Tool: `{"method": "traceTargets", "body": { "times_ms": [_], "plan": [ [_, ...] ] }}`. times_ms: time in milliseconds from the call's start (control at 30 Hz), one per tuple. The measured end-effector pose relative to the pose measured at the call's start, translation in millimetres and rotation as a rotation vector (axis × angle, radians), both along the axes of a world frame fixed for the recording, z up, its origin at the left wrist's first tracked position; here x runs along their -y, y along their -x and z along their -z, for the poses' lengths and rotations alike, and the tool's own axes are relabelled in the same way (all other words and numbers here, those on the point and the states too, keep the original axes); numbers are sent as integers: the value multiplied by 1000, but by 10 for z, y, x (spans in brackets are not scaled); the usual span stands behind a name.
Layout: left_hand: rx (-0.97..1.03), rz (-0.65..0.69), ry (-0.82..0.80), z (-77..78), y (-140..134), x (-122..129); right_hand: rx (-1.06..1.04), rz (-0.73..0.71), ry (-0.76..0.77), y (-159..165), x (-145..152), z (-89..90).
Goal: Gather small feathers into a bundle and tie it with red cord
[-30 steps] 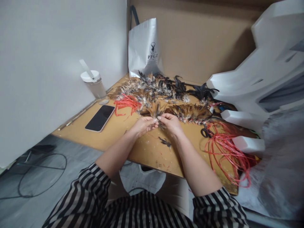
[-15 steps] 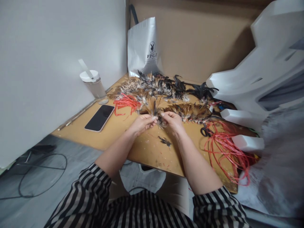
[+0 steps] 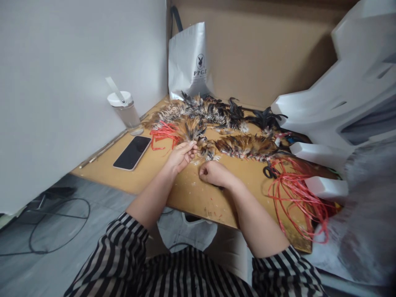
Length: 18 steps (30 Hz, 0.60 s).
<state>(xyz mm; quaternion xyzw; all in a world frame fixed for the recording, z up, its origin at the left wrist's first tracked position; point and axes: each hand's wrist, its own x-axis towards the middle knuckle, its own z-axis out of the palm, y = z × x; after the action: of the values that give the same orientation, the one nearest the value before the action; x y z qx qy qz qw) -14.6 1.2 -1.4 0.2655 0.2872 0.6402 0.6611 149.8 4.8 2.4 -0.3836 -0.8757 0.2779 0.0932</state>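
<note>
My left hand [image 3: 183,156] is pinched at the base of a bunch of brown and black feathers [image 3: 191,128], which fans out above the fingertips. My right hand [image 3: 214,173] rests low near the table surface with its fingers curled in; what they hold, if anything, is hidden. Just beyond the two hands lies a small feather clump [image 3: 208,150]. A thick row of brown feathers [image 3: 247,145] stretches to the right, with reddish bits along its lower edge. Red plastic strands [image 3: 163,133] lie left of the held feathers.
Behind are a long heap of dark feathers [image 3: 213,110] and a silver bag [image 3: 187,62]. On the left stand a lidded cup [image 3: 125,111] and a phone [image 3: 132,153]. To the right lie scissors [image 3: 268,170], red strands [image 3: 297,198] and white foam pieces [image 3: 326,187].
My hands have moved apart. The left shifted slightly left with the feather bunch, while the right dropped toward me, its fingers now curled over where a small dark feather piece lay.
</note>
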Motion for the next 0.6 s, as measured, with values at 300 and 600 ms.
{"method": "traceTargets", "body": {
  "times_ms": [300,600],
  "plan": [
    [49,-6,-7,25,39,-28,-270,-28,422,-245,-139,-166],
    [18,24,-19,30,39,-15,-181,-8,347,-424,-160,-311]
  ]
}}
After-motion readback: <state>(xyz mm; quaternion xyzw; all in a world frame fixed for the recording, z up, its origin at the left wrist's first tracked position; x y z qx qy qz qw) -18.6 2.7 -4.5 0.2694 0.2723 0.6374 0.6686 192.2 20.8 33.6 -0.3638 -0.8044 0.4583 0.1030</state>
